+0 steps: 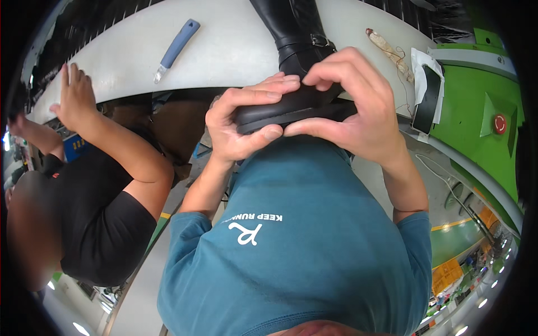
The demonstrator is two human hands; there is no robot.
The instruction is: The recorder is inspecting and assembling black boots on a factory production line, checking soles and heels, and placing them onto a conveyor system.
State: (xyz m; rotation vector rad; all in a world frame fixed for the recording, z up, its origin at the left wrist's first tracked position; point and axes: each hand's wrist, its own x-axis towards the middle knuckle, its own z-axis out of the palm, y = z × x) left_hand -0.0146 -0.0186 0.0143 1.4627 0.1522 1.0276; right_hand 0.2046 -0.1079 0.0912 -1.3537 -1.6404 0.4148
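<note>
A black boot (298,101) with a buckled ankle strap lies across the near edge of the white table, its shaft pointing away from me and its foot toward my chest. My left hand (238,115) grips the toe end, fingers over the upper and thumb at the sole edge. Around the heel side curls my right hand (358,101), its fingertips on the upper near the ankle and its thumb along the sole edge. The two thumb tips nearly meet at the sole. Much of the foot is hidden behind my hands.
On the white table (230,33) lies a blue-handled tool (178,47), left of the boot. A pale thread-wrapped stick (386,50) lies to the right, near a black pad (428,98) on white paper. A green machine (476,117) with a red button stands right. A co-worker's arm (123,143) reaches in at left.
</note>
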